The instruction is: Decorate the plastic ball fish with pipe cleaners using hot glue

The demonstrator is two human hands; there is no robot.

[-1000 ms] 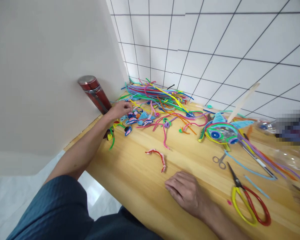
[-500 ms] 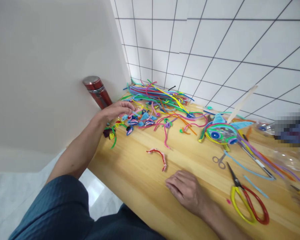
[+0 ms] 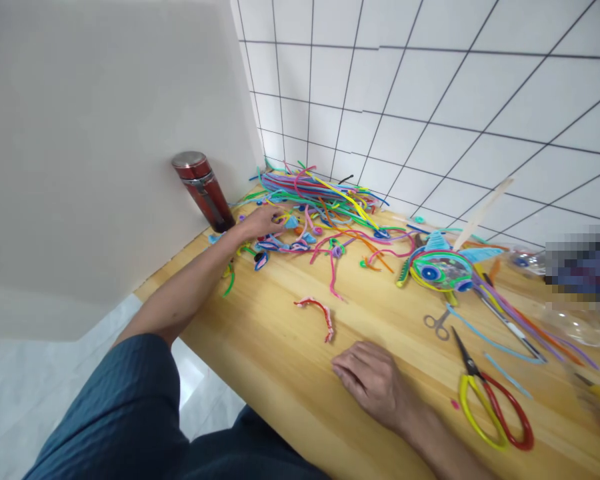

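Fish thing looks mostly built, red-pink strip loose. Left hand at craft bits, can't tell its grip; right hand curled in.

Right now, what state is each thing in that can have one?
Left hand, among small pieces, grip unclear
Right hand, fingers curled, on the table
Red flask, standing, lid on
Large scissors, lying, blades together
Small scissors, lying, blades unclear
Red strip, curved, lying loose
Fish figure, eyes attached
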